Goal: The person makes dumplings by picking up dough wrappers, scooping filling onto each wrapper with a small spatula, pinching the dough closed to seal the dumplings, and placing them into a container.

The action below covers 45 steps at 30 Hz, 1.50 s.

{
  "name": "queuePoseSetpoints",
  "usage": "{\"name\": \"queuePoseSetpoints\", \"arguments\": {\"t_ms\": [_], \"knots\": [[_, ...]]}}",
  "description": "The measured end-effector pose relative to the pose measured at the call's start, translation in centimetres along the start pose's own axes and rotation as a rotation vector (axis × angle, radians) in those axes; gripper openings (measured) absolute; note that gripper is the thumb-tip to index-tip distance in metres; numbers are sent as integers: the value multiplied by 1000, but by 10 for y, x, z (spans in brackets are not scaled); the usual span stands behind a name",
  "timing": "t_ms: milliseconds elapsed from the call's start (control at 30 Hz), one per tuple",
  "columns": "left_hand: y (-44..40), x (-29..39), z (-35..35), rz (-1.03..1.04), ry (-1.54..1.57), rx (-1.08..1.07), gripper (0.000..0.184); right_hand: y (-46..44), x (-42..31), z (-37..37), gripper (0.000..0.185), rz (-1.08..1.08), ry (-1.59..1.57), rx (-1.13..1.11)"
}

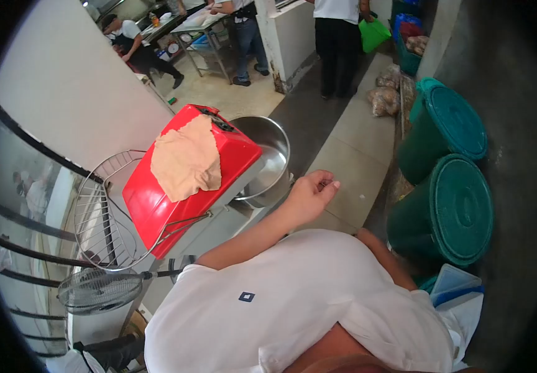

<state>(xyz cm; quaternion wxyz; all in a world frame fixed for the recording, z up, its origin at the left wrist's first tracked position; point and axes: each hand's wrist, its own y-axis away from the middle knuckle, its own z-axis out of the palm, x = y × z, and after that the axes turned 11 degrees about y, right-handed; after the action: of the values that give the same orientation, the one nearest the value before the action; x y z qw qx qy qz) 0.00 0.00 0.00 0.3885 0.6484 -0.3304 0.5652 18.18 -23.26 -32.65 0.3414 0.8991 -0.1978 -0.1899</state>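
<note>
One left hand [314, 194] is released, its fingers loosely curled, just beside the round, shiny steel bowl [276, 142]; the right hand is hidden, so I cannot tell its state. The bowl is partly under the smooth red mixer cover [144, 208], whose top carries a wrinkled peach cloth [186, 158]. A curved wire guard [91, 208] stands out beyond the cover's left edge.

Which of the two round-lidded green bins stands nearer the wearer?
The lower bin in the picture, beside the wearer's right arm; the upper bin stands beyond it, farther off.
</note>
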Motion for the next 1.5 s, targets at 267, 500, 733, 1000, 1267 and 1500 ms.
{"name": "queuePoseSetpoints", "arguments": {"t_ms": [267, 500, 733, 1000, 1267, 1500], "knots": [[-5, -2, 1, 127, -92, 19, 34, 14, -12, -36, 47, 106, -325, 255], [-1, 1, 3, 69, -109, -11, 36, 30, -26, -38, 47, 102, -358, 169], [-8, -25, 3, 121, -43, 5, 37, 8, -19, -6, 50, -6, -280, 202], [-2, -27, 6, 118, -30, 6, 41, 8, -19, -6, 51, 11, -359, 107], [0, -21, 7, 22, -59, -43, 38, 11, -16, -4, 46, -34, -371, 193], [5, -16, 14, 10, -112, -72, 39, 23, -18, -6, 41, 66, -464, 164]]}}
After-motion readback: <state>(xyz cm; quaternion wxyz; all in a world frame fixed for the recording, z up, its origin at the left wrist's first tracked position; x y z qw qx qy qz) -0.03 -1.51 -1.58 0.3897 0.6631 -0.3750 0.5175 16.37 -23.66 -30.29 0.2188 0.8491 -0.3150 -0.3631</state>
